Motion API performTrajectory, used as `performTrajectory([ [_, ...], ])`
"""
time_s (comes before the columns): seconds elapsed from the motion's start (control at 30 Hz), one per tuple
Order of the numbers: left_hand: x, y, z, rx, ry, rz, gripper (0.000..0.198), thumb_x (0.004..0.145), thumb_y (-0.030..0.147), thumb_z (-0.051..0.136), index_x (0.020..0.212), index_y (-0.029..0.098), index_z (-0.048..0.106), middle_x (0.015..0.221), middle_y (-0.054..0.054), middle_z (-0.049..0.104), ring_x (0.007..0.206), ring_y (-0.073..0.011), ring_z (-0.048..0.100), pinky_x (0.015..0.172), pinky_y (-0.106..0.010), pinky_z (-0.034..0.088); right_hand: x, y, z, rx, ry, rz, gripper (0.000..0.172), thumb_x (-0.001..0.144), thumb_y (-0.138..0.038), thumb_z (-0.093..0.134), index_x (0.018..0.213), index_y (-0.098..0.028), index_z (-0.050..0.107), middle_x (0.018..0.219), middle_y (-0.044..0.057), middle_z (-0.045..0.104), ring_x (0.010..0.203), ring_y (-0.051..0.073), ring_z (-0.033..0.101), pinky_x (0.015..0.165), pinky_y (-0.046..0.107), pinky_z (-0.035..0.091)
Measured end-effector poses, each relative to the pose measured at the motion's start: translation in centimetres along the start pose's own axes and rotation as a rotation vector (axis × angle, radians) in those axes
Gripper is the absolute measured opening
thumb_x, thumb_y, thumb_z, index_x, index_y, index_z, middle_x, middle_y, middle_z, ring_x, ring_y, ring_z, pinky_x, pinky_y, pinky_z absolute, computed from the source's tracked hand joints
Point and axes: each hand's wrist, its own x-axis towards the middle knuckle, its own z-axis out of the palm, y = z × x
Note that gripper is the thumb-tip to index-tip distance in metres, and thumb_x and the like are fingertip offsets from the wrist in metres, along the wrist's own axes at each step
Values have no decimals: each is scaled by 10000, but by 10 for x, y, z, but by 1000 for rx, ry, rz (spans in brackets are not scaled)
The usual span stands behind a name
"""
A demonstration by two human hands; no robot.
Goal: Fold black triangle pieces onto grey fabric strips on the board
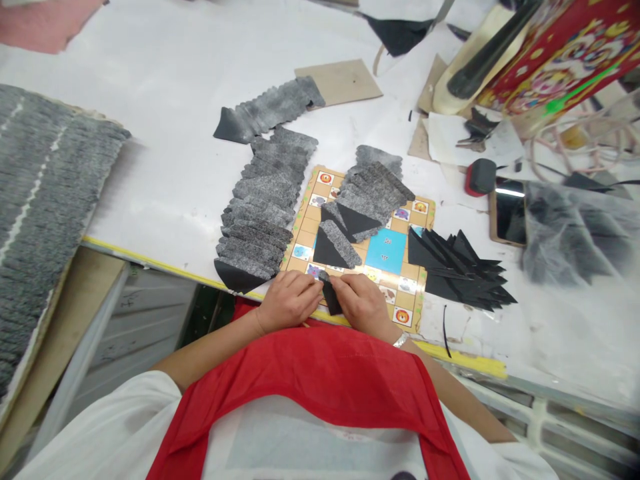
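Observation:
Both hands meet at the near edge of a printed animal game board [361, 270]. Between them is a small black piece of leather-like material [331, 299], with a bit of grey showing at its top. My right hand [364, 305] is closed with the fingertips on this piece. My left hand [290, 300] is closed too, its fingertips at the piece's left edge. Just beyond the fingers lie loose black-and-grey pieces [336, 245] and a fanned stack of grey ones [374, 190]. Left of the board runs a long overlapping row of similar pieces [267, 207].
Black pointed pieces [457, 270] are heaped at the board's right. Further right are a phone [509, 217], a red-and-black small object [481, 177] and a clear plastic bag [575, 233]. A cardboard sheet [345, 81] lies behind. A grey ribbed slab [45, 193] stands at left.

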Motion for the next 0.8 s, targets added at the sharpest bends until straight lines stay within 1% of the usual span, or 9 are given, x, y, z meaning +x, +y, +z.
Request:
performTrajectory([
  [0.1, 0, 0, 1, 44, -19, -5, 223, 829, 308, 566, 995, 171, 626, 890, -54, 636, 821, -197, 535, 723, -338, 379, -2, 2, 3, 14, 15, -11, 232, 904, -170, 469, 1054, -116, 637, 901, 109, 626, 832, 200, 515, 729, 310, 432],
  [0.2, 0, 0, 2, 36, -31, -42, 206, 831, 316, 563, 978, 188, 631, 886, -48, 629, 827, -194, 526, 730, -341, 373, -3, 3, 3, 25, 20, -27, 223, 904, -172, 467, 1037, -123, 639, 903, 104, 628, 817, 198, 508, 719, 310, 425],
  [0.3, -1, -1, 3, 37, -29, -54, 225, 838, 339, 550, 969, 174, 631, 895, -61, 627, 835, -193, 524, 729, -345, 373, -2, 3, 2, 28, 6, -47, 229, 910, -185, 456, 1035, -122, 637, 903, 102, 628, 804, 196, 501, 707, 313, 415],
  [0.43, -1, -1, 4, 92, -46, -22, 393, 852, 391, 526, 1172, 167, 571, 934, -82, 624, 844, -202, 524, 720, -356, 361, -1, 3, 1, 1, -11, -71, 243, 917, -189, 442, 1053, -124, 634, 907, 95, 632, 797, 191, 498, 704, 314, 398],
  [0.5, 1, 0, 4, 120, -69, -14, 415, 855, 410, 522, 1209, 196, 558, 925, -77, 617, 838, -204, 520, 715, -357, 350, -1, 3, 0, -12, -9, -89, 241, 917, -189, 446, 1056, -123, 632, 908, 94, 635, 798, 191, 496, 700, 317, 392],
  [0.67, 3, 0, 3, 153, -55, -8, 381, 843, 449, 535, 1117, 197, 619, 880, -77, 605, 819, -208, 506, 691, -354, 329, -2, 3, 1, -37, 26, -131, 220, 909, -177, 465, 1037, -116, 634, 887, 95, 636, 782, 189, 492, 682, 320, 383],
  [0.8, 2, 0, 3, 166, -53, -6, 378, 845, 464, 528, 1096, 201, 633, 871, -82, 599, 813, -209, 501, 677, -351, 317, -3, 4, 2, -36, 30, -135, 213, 903, -190, 485, 1039, -119, 633, 894, 93, 634, 782, 190, 494, 681, 322, 383],
])
